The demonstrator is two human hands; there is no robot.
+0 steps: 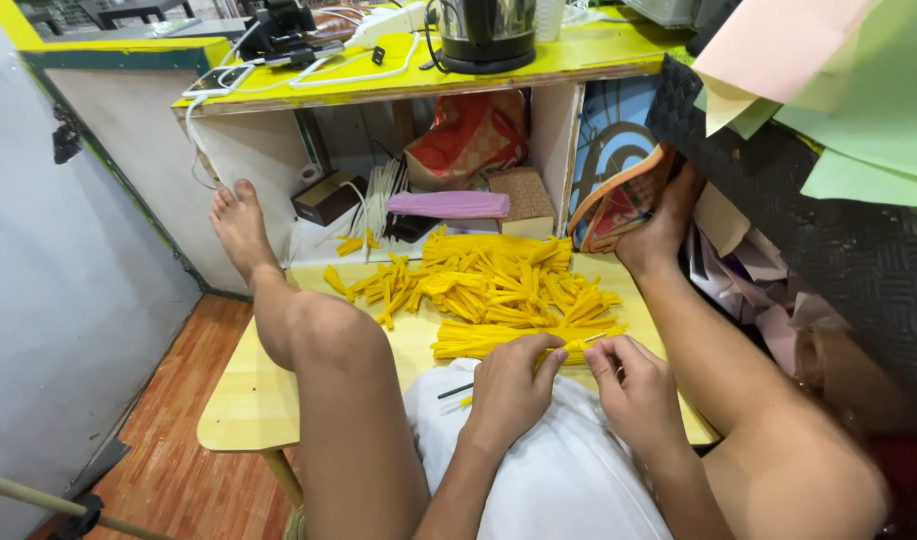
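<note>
- Yellow strip (570, 347): a thin, short piece of yellow material, pinched at its 2 ends between the 2 hands, just above the near edge of the low tabletop (240, 395) and over the person's white shirt (553, 470).
- Left hand (510, 385): its grip is narrow, thumb and fingertips closed on the near end of the yellow strip; the knuckles face up and the wrist rests on the shirt.
- Right hand (633, 385): its grip is also narrow, thumb and forefinger nipped on the far end of the same strip, the other fingers curled in beneath.
- A thin dark stick (454, 391) pokes out to the left from under the left hand; whether the hand holds it I cannot tell.
- Just beyond the hands lies a neat bundle of yellow strips (498, 338), laid side by side along the tabletop.
- Further back a loose heap of yellow strips (488, 280) spreads over the middle of the tabletop, with a few strays towards the left.
- The person's 2 bare legs flank the work, the left foot (236, 225) propped against the cabinet wall, the right foot (658, 225) against a patterned bag (618, 205).
- Behind the heap, a purple roll (448, 204) lies in the open shelf space under a yellow counter (578, 52).
</note>
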